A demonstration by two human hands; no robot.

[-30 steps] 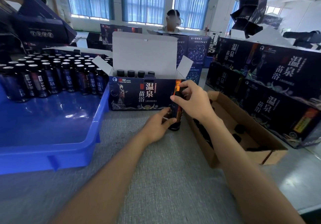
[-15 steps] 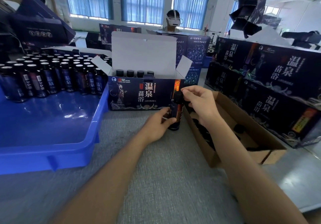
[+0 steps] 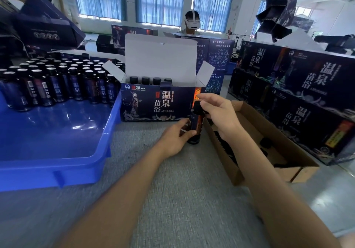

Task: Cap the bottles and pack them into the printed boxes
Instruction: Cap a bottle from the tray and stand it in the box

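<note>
Standing upright on the grey surface point(image 3: 172, 199), just before the right front corner of the printed box point(image 3: 149, 103), a dark bottle point(image 3: 195, 126) is gripped low on its body by the left hand point(image 3: 172, 140), fingers point(image 3: 189, 133) curled around it. The right hand point(image 3: 221, 115) pinches its black cap point(image 3: 196, 107). Four capped bottles point(image 3: 145, 80) stand inside the box, and more crowd the blue tray point(image 3: 57, 151) at left.

window backlight, blurred, bowed edges
</note>
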